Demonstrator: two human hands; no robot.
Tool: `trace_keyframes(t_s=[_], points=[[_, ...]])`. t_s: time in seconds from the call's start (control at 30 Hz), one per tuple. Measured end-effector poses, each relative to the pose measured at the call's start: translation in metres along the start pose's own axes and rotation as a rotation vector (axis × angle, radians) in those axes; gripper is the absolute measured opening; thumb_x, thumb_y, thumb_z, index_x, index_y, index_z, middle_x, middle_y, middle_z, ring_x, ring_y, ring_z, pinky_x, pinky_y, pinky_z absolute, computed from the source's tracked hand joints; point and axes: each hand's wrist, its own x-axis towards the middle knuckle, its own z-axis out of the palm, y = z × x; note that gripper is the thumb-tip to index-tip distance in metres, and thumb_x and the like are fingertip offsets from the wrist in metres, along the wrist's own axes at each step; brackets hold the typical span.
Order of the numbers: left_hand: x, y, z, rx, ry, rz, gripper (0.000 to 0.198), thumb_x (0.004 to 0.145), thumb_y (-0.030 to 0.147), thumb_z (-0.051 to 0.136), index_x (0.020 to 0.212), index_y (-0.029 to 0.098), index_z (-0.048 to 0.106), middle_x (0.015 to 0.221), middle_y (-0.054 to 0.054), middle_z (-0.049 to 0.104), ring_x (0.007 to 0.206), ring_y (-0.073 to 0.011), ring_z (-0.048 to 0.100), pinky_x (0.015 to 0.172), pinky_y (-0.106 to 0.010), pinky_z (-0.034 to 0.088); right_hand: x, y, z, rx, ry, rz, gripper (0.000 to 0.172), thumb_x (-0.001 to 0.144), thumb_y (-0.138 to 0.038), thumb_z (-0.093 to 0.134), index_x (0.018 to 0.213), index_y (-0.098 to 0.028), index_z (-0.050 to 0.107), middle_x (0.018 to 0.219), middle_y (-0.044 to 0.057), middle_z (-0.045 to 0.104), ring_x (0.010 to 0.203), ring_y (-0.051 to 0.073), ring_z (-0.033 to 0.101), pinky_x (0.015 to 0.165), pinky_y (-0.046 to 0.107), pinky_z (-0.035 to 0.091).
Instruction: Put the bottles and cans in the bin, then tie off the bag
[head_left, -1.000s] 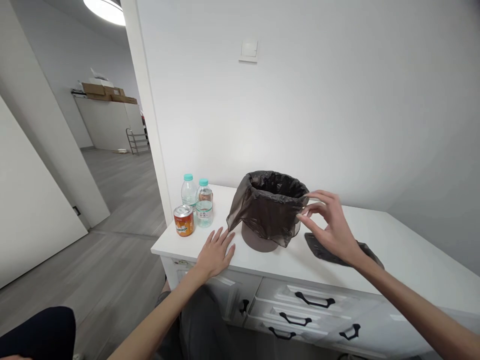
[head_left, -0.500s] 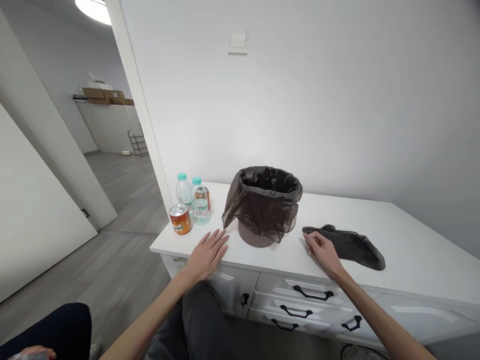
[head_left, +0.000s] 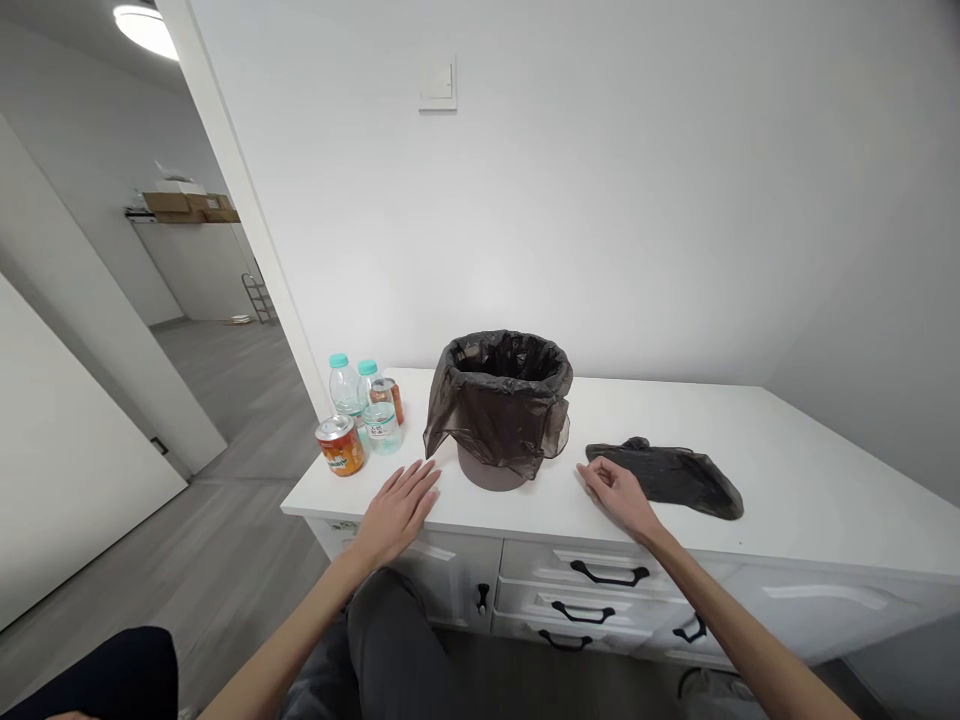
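from the head view, a white bench (head_left: pixel 795 500) runs along a plain wall, with drawers under its front edge carrying black handles (head_left: pixel 609 574). near the middle of the top stands a small round bin (head_left: pixel 491 472), upright, with a dark liner bag (head_left: pixel 499 405) folded over its rim so that the loose skirt hangs down the outside and hides most of the wall.

the left hand (head_left: pixel 397 505) lies flat on the bench, palm down, fingers stretched out and slightly spread – it grips nothing. its fingertips point toward the bin's base and stop just short of it. the right hand (head_left: pixel 615 492) rests on the bench on the other side of the bin, fingers loosely out, nothing held. just beside it, to the right, lies a crumpled dark bag (head_left: pixel 671 480), flat on the top; whether the fingertips touch its near end i cannot tell.

at the bench's left corner stands a cluster – an orange can (head_left: pixel 340 446) in front, two clear bottles with teal caps (head_left: pixel 345 385) (head_left: pixel 379 425) behind it, and a second can (head_left: pixel 391 396) partly hidden behind the bottles. a light switch (head_left: pixel 437 84) sits high on the wall. to the left a doorway opens on a grey floor, and cardboard boxes (head_left: pixel 187 205) sit on a far cabinet.
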Motion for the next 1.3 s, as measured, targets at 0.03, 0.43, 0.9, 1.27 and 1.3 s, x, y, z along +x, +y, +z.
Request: trace_keyframes(t_s=[0.03,0.43,0.9,1.27,1.3], points=[[0.000,0.000,0.000,-0.001,0.007,0.002,0.050,0.114,0.045,0.034,0.157,0.029,0.053,0.167,-0.003,0.047,0.157,-0.0210,0.041,0.131,-0.047,0.034,0.000,0.000,0.000,-0.002,0.001,0.003,0.059,0.090,-0.081,0.059,0.075,-0.024,0.053,0.063,-0.002,0.054,0.062,0.017,0.048,0.062,0.030,0.039],[0.000,-0.003,-0.006,-0.090,0.054,-0.017,0.044,0.112,0.042,0.037,0.148,0.028,0.059,0.157,-0.005,0.059,0.150,-0.0236,0.050,0.126,-0.047,0.040,-0.003,-0.013,0.002,-0.037,0.032,0.001,0.060,0.089,-0.081,0.059,0.072,-0.024,0.052,0.062,-0.002,0.053,0.061,0.016,0.047,0.061,0.030,0.038],[0.095,-0.039,-0.121,0.238,0.503,-0.301,0.051,0.105,0.045,0.048,0.146,0.016,0.054,0.150,-0.021,0.055,0.145,-0.0428,0.041,0.116,-0.060,0.034,-0.001,-0.008,0.002,-0.054,0.037,0.019,0.058,0.092,-0.078,0.059,0.073,-0.023,0.054,0.063,-0.002,0.051,0.061,0.016,0.044,0.061,0.029,0.036],[0.090,-0.022,-0.141,0.184,0.426,-0.268,0.043,0.109,0.050,0.042,0.138,0.023,0.058,0.129,-0.012,0.073,0.115,-0.0324,0.069,0.096,-0.044,0.050,0.000,-0.009,0.001,-0.046,0.037,0.020,0.056,0.092,-0.075,0.060,0.071,-0.024,0.053,0.061,-0.001,0.051,0.061,0.018,0.044,0.060,0.030,0.036],[0.088,-0.017,-0.147,0.171,0.463,-0.259,0.043,0.108,0.051,0.044,0.139,0.023,0.057,0.131,-0.011,0.072,0.118,-0.0322,0.068,0.098,-0.044,0.051,0.000,-0.009,0.001,-0.044,0.037,0.021,0.055,0.092,-0.075,0.060,0.071,-0.024,0.053,0.061,-0.001,0.051,0.061,0.018,0.044,0.060,0.030,0.036]])
